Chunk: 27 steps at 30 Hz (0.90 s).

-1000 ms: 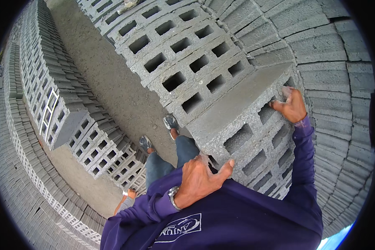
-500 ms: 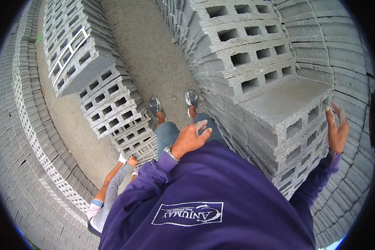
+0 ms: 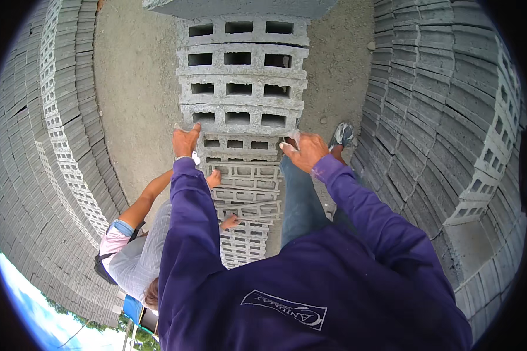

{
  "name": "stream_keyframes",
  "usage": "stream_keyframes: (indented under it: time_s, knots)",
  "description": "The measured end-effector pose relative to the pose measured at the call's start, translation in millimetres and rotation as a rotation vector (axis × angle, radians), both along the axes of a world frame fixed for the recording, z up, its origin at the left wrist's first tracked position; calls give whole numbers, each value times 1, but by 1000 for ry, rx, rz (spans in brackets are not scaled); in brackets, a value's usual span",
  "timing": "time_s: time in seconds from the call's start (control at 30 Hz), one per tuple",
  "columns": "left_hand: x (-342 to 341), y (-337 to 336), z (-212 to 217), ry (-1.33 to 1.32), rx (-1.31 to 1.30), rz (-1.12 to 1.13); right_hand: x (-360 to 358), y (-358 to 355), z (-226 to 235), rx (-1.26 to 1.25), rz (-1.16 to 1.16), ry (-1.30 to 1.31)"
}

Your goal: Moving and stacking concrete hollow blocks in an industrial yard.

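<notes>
A grey hollow concrete block forms the near end of a raised row of similar blocks. Its rectangular holes face up at me. At the left end of it, my left hand is closed round the corner. My right hand pinches the opposite end, thumb and fingers at the lower right corner. Just nearer than this block, more hollow blocks sit lower down. A co-worker's hands reach in from the left, below my left wrist, onto these lower blocks.
The co-worker bends close at my left. Tall block stacks wall the right side, and further stacks line the far left. Strips of dirt ground run along both sides of the middle row. A shoe shows by my right hand.
I have turned left, from the right-hand stack to the middle row. My right hand has left that stack, and both hands are now at the ends of one block.
</notes>
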<state>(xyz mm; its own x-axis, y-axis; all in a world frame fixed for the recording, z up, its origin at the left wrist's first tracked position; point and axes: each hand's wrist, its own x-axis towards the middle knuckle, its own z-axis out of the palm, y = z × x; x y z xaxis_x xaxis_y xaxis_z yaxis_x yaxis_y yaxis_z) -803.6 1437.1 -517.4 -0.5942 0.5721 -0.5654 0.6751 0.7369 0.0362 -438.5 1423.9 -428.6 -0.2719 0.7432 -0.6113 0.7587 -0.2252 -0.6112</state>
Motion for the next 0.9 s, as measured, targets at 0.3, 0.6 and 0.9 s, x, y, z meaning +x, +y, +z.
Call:
stream_keyframes:
  time_s: [0.3, 0.6, 0.9]
  knots:
    - [-42, 12, -73, -452, 112, 105, -119, 5, -137, -311, -129, -256]
    - [69, -60, 35, -103, 127, 179, -58, -40, -148, -177, -400, -318]
    - [154, -117, 153, -57, 334, 96, 45, -18, 37, -233, -169, -351]
